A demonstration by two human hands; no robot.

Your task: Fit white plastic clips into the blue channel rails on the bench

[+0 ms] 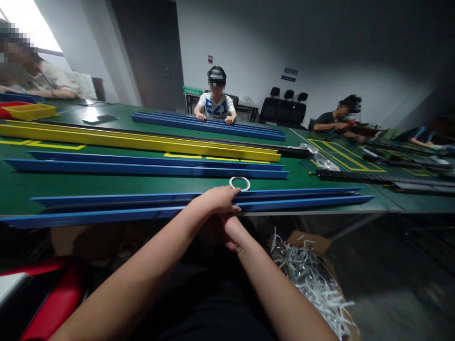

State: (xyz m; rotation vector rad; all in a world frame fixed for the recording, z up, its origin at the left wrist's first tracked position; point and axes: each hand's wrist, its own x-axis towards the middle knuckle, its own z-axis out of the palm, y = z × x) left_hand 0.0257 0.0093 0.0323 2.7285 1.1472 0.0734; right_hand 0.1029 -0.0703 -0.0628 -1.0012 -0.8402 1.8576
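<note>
A long blue channel (305, 200) lies along the near table edge, its two raised sides running left to right. My left hand (221, 200) reaches over it from the near side, fingers bent around the channel. Just below, my right hand (232, 233) is closed at the table's edge, close under the left hand. Whatever its fingers may hold is hidden. Right behind my left fingertips a white ring (240, 178), like a roll of tape, lies flat on the green table.
Farther back lie another blue channel (159, 168), a long yellow channel (142, 142) and blue rails (209, 125) under a co-worker's hands. Dark strips (373, 176) are at right. A carton (308, 240) of white paper strips stands below the edge. More people sit left and right.
</note>
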